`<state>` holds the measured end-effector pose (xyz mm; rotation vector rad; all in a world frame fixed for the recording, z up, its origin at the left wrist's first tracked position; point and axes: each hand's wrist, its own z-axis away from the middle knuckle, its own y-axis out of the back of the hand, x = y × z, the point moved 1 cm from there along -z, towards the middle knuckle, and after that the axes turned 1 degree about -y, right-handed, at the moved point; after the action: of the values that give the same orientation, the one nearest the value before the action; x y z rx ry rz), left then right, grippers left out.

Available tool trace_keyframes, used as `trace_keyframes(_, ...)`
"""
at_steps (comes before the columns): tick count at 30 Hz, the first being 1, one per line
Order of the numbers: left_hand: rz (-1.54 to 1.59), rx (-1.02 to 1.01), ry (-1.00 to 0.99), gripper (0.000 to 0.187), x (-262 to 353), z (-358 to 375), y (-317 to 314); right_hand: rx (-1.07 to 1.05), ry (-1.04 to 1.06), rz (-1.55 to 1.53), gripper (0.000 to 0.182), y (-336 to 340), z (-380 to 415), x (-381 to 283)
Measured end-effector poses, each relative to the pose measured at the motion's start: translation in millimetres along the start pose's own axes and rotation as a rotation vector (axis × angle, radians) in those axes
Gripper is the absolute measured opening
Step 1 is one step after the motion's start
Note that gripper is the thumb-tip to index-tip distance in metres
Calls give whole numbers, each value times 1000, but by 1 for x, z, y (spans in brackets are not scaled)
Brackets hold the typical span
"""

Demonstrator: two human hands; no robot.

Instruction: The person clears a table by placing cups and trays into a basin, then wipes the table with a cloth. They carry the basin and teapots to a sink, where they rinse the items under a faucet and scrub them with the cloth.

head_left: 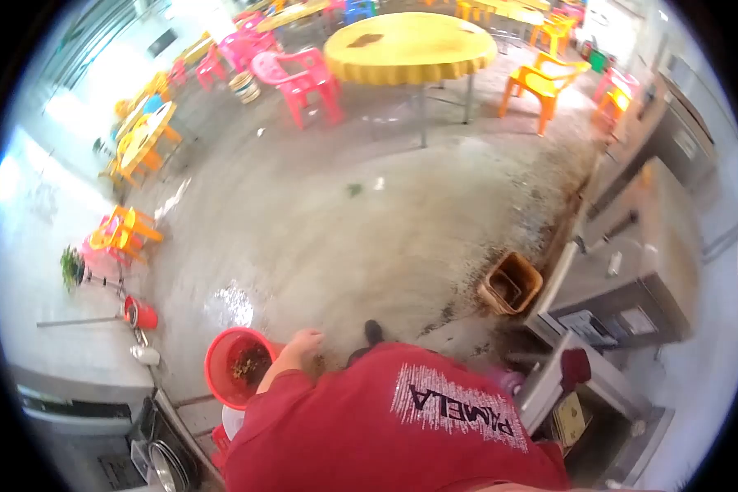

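Observation:
Low in the head view, my left hand (pixel 305 343) hangs beside the red bucket (pixel 239 367), near its right rim. Its fingers are too small and blurred to tell whether they are apart or closed, and no held object shows. Dark and yellowish scraps lie inside the bucket. A red shirt (pixel 369 418) with printed letters fills the bottom of the view. My right hand is not visible. One dark shoe tip (pixel 373 331) shows on the floor past the shirt.
A brown square bin (pixel 510 284) stands on the floor at right, near metal cabinets (pixel 631 262). An open sink or box lies at lower right. Ahead are a yellow round table (pixel 410 45) and pink and orange chairs. A small red bucket (pixel 141 313) stands left.

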<state>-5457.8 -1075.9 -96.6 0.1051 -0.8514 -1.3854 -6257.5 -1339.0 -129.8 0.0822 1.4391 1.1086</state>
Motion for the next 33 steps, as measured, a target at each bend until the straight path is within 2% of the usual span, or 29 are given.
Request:
trace_keyframes(2, -20, -57, 59, 29, -10, -8, 12, 163, 164, 157, 36, -4, 11, -51)
trace_keyframes(4, -890, 44, -740, 25, -107, -85, 4, 329, 377, 188, 34, -13, 28, -120)
trace_keyframes(6, -870, -130, -356, 27, -87, -67, 40, 485, 608, 131, 33, -25, 61, -208)
trace_keyframes(8, -687, -81, -208, 34, -112, -96, 57, 582, 816, 24, 31, -48, 108, -296)
trace_keyframes(10, -292, 35, -35, 42, -131, -123, 86, 560, 947, -86, 30, -92, 161, -369)
trace_keyframes(11, -149, 69, -11, 43, -126, -124, 106, 510, 989, -132, 29, -120, 186, -399)
trace_keyframes(12, -7, 104, 11, 44, -112, -114, 127, 426, 1023, -154, 28, -152, 219, -426)
trace_keyframes(13, 4, 220, -23, 43, -107, -117, 143, 312, 1053, -127, 28, -186, 264, -454)
trace_keyframes(14, 18, 339, -55, 41, -103, -120, 158, 226, 1114, -45, 28, -219, 327, -481)
trace_keyframes(15, 178, 370, -82, 40, -99, -122, 174, 141, 1183, 37, 28, -248, 382, -499)
trace_keyframes(17, 508, 438, -133, 38, -95, -121, 200, -74, 1411, -87, 26, -343, 410, -523)
trace_keyframes(18, 639, 478, -73, 37, -103, -120, 206, -91, 1647, -60, 26, -407, 394, -535)
trace_keyframes(19, 768, 512, -9, 36, -113, -119, 205, -116, 1608, 288, 27, -429, 433, -548)
trace_keyframes(20, 893, 543, 54, 35, -121, -116, 207, -425, 1326, 215, 28, -470, 456, -559)
trace_keyframes(21, 808, 633, 136, 36, -132, -105, 207, -707, 1011, 159, 29, -513, 489, -567)
trace_keyframes(22, 716, 716, 220, 38, -148, -88, 200, -765, 1088, 173, 30, -567, 513, -584)
trace_keyframes(24, 933, 680, 551, 40, -211, -81, 150, -885, 1225, 191, 31, -666, 572, -609)
trace_keyframes(25, 1106, 654, 724, 42, -201, -45, 155, -971, 1165, 128, 30, -689, 628, -612)
trace_keyframes(26, 1030, 956, 679, 36, -298, -79, 50, -1062, 1105, 53, 29, -721, 701, -623)
trace_keyframes(29, 101, 693, 875, 26, -275, -6, 17, -1375, 1025, 102, 25, -810, 893, -623)
trace_keyframes(30, 440, 877, 908, 24, -257, -1, 28, -1482, 1012, 121, 24, -838, 967, -616)
trace_keyframes(31, 822, 957, 934, 22, -241, -8, 41, -1865, 874, 104, 22, -865, 1039, -602)
trace_keyframes(32, 1188, 1070, 975, 20, -226, -15, 52, -1816, 1029, 159, 26, -857, 1121, -582)
trace_keyframes(33, 1590, 1068, 1010, 19, -219, -32, 72, -1879, 1130, 205, 25, -855, 1196, -553)
